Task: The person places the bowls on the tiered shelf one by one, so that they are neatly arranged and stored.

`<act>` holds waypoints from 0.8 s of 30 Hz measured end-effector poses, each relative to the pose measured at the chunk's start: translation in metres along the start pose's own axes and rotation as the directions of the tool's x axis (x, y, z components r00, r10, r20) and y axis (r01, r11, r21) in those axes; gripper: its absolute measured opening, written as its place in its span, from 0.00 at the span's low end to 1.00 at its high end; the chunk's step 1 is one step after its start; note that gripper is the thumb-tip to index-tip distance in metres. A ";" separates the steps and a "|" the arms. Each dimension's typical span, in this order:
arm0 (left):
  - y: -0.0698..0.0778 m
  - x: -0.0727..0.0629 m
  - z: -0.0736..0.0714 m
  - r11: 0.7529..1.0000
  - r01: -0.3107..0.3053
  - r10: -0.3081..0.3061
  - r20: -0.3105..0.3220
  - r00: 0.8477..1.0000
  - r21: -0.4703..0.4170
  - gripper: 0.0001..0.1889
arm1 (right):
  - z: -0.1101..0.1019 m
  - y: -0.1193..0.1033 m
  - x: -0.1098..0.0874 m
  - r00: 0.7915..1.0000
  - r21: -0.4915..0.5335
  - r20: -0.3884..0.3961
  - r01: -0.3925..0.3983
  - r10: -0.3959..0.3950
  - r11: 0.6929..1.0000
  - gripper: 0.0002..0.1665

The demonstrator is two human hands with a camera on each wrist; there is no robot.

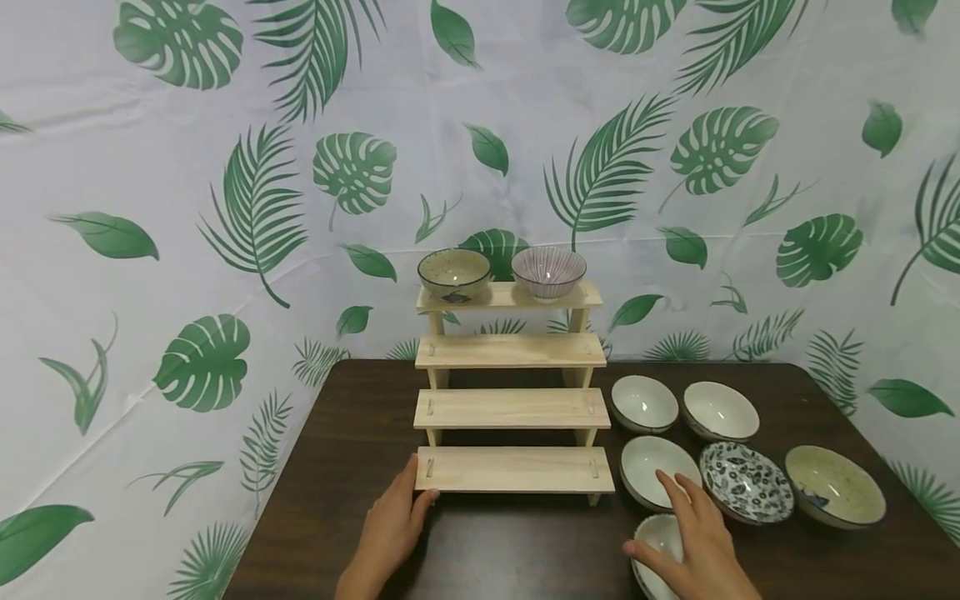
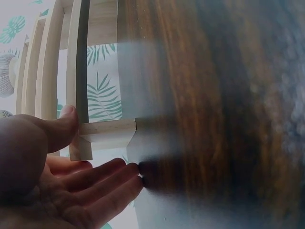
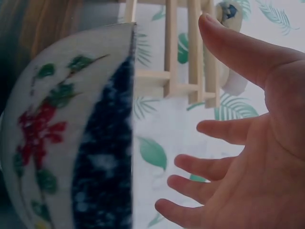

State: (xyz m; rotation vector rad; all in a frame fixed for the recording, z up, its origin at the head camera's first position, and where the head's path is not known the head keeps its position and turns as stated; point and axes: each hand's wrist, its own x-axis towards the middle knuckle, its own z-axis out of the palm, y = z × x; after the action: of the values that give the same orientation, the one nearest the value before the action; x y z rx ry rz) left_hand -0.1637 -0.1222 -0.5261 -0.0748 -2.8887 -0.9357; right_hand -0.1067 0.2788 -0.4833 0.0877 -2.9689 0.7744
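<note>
A pale wooden stepped stand (image 1: 513, 408) with tiered planks is at the middle of the table. My left hand (image 1: 390, 521) grips the left end of its lowest plank (image 1: 514, 469), thumb at the front edge; in the left wrist view the other fingers reach past the plank's end. My right hand (image 1: 705, 546), fingers spread and holding nothing, hovers over the nearest white bowl (image 1: 658, 540). That bowl's outside shows a red flower and a dark blue band in the right wrist view. A white bowl (image 1: 660, 472) and a black-and-white patterned bowl (image 1: 746, 483) lie just beyond the fingertips.
On the top plank stand a speckled green bowl (image 1: 453, 271) and a striped pinkish bowl (image 1: 549, 271). Two white bowls, one at left (image 1: 643, 403) and one at right (image 1: 722, 411), sit farther back; a yellow-green bowl (image 1: 835, 486) is at far right. A leaf-print cloth (image 1: 480, 192) hangs behind the dark table (image 1: 315, 467).
</note>
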 end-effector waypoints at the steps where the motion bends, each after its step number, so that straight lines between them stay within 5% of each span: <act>1: 0.000 0.000 0.000 1.000 -0.001 0.001 0.000 1.000 -0.001 0.36 | 0.001 0.001 0.000 1.000 -0.007 -0.001 0.000 0.000 1.000 0.61; 8: 0.000 -0.002 0.001 1.000 -0.015 0.015 -0.013 1.000 -0.011 0.35 | 0.006 0.010 -0.003 1.000 -0.046 0.016 -0.021 0.022 0.999 0.61; 19: 0.000 -0.001 -0.001 1.000 -0.016 0.016 -0.005 1.000 -0.013 0.35 | 0.024 0.023 -0.007 0.994 -0.095 -0.106 0.027 -0.037 0.995 0.64; 24: -0.001 -0.002 -0.001 1.000 -0.020 0.020 -0.005 1.000 -0.011 0.35 | 0.026 0.027 -0.009 0.996 -0.126 -0.084 -0.002 -0.008 0.992 0.68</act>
State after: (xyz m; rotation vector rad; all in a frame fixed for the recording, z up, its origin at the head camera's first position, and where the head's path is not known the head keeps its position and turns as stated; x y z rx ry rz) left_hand -0.1620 -0.1233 -0.5257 -0.1017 -2.8726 -0.9470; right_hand -0.1008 0.2894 -0.5200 0.0507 -2.9275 0.5735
